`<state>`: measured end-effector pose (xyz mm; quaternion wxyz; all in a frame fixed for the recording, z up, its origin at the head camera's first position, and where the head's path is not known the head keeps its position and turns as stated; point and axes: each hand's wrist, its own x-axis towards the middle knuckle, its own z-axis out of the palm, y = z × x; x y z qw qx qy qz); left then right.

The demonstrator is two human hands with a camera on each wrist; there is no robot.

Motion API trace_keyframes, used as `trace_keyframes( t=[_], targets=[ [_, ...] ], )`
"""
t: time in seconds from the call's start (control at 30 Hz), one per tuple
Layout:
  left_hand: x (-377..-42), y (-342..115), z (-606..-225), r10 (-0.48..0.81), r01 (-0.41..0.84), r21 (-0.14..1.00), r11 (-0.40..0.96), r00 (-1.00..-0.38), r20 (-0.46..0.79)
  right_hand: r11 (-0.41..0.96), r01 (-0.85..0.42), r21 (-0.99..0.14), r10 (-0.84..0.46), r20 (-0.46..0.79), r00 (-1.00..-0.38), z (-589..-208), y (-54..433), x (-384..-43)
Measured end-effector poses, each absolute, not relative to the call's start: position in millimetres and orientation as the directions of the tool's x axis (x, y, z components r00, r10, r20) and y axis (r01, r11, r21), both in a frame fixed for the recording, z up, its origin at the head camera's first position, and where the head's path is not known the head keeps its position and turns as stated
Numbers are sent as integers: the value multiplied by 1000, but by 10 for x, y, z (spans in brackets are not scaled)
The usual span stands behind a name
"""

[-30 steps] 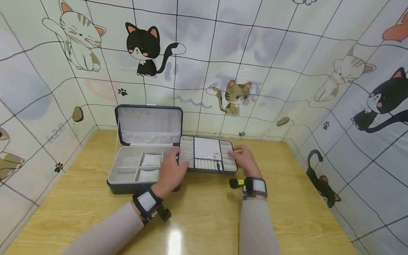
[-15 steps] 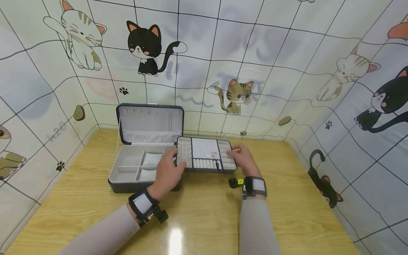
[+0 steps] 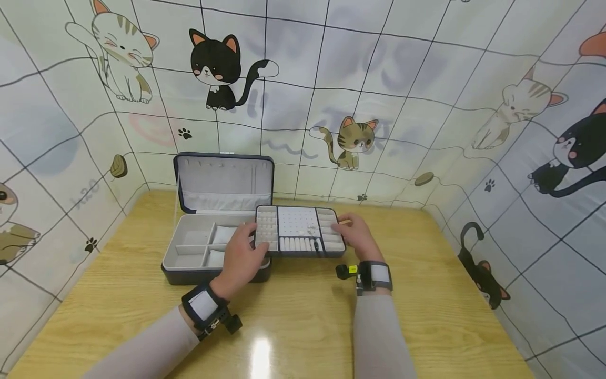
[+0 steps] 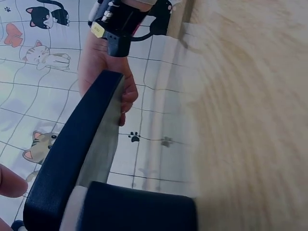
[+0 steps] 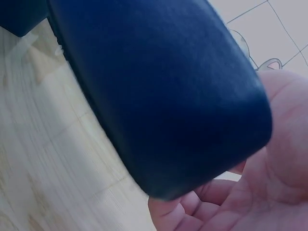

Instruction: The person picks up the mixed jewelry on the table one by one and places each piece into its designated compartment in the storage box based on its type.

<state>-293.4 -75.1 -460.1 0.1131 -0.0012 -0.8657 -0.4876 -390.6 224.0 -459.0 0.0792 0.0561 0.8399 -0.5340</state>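
Both hands hold a jewelry tray (image 3: 297,220) with a navy rim and pale compartments, raised off the table at the right side of an open navy jewelry box (image 3: 194,276). My left hand (image 3: 242,260) grips the tray's left end, thumb over the rim, in front of the box's right part. At the tray's right end, my right hand (image 3: 360,238) holds the edge; in the right wrist view its curled fingers (image 5: 180,211) go under the navy side. Small jewelry pieces (image 3: 311,230) and a dark item (image 3: 316,245) sit in the tray.
The box's lid (image 3: 226,181) stands upright at the back. Inside the box are divided sections with white cushions (image 3: 224,233), partly hidden by the left hand. A wooden table (image 3: 303,316) spreads around, backed by a cat-print cloth (image 3: 293,79).
Both hands have carried the tray a little to the left, so its left end now overlaps the box's right edge. The box has stayed in place.
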Motion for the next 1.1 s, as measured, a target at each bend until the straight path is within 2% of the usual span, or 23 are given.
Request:
trace_keyframes(
  t=[0.37, 0.53, 0.83, 1.1],
  targets=[
    [-2894, -827, -4629, -145, 111, 833, 542, -964, 222, 509, 160, -846, -31, -203, -979, -4631, 2116, -3884],
    [-2932, -897, -4652, -157, 112, 823, 557, -959, 237, 508, 141, -850, -27, -179, -983, -4648, 2049, -3890],
    [-2962, -1027, -4626, -168, 45, 826, 562, -972, 167, 501, 117, -858, -40, -158, -987, -4676, 1920, -3884],
    [-2970, -1083, -4593, -173, 36, 812, 582, -971, 167, 494, 82, -866, -49, -122, -991, -4682, 1823, -3883]
  ],
)
